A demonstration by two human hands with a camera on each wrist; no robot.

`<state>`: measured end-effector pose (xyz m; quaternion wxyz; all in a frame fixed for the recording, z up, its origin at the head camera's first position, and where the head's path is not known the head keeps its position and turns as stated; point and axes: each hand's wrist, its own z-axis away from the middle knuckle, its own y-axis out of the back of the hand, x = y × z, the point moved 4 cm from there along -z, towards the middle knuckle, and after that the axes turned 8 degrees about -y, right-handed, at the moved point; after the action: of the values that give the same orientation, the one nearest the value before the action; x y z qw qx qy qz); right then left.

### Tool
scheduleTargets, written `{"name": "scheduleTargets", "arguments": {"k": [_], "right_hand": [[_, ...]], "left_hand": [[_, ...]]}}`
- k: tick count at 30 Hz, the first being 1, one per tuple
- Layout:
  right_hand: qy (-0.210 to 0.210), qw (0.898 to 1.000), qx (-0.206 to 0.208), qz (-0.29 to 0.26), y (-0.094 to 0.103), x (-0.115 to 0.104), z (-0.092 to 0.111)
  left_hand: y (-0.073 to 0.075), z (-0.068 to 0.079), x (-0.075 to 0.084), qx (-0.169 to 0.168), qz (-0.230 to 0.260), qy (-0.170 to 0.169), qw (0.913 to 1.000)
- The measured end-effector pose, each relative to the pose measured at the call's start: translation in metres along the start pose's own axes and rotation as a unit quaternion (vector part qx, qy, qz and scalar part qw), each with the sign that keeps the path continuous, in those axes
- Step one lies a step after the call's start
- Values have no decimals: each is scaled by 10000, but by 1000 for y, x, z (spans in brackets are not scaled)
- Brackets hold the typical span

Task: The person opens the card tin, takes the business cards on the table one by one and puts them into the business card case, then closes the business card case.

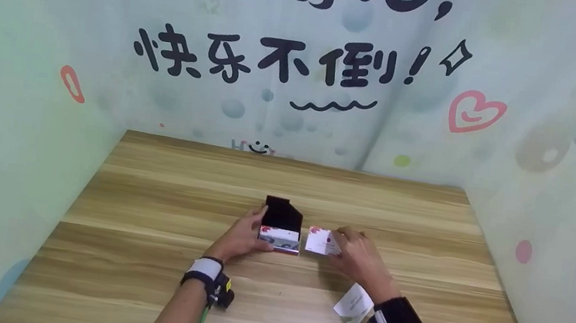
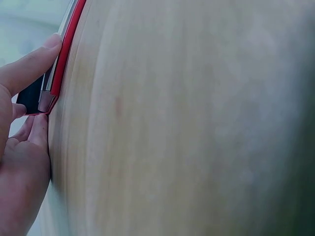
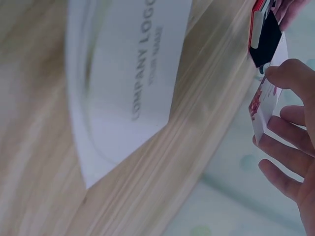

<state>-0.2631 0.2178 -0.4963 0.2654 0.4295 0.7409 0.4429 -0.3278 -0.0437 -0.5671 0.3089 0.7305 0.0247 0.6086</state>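
My left hand (image 1: 242,237) holds a business card case (image 1: 283,214) by its left side, thumb at the front edge. The case's lid stands raised, showing a black inside, and its outer edge is red (image 2: 69,42) in the left wrist view. A card (image 1: 279,237) with a red floral corner lies in the case. Just right of the case, my right hand (image 1: 362,256) pinches a white business card (image 1: 321,240) between thumb and fingers. This card also has red flowers in its corner, seen in the right wrist view on the card's face (image 3: 261,103).
White cards (image 1: 354,305) printed with "COMPANY LOGO" sit on the wooden table (image 1: 148,192) beside my right wrist, and loom large in the right wrist view. Printed wall panels (image 1: 298,129) enclose the table at the back and both sides.
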Motion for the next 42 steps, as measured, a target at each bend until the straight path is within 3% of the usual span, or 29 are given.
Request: {"name": "scheduleTargets", "arguments": {"k": [10, 21, 26, 33, 42], "right_hand": [[256, 9995, -154, 49, -16, -16, -22], [-59, 9988, -464, -161, -31, -26, -37], [-8, 9987, -508, -97, -37, -33, -41], [86, 9984, -542, 104, -43, -40, -50], [-349, 9909, -1302, 3, -46, -50, -70]], "left_hand": [[-3, 0, -2, 34, 157, 117, 9998], [-4, 0, -1, -33, 96, 58, 9999], [-6, 3, -4, -14, 242, 90, 9997], [-4, 3, -1, -68, 78, -72, 9999], [1, 1, 2, -34, 171, 10, 9998]]}}
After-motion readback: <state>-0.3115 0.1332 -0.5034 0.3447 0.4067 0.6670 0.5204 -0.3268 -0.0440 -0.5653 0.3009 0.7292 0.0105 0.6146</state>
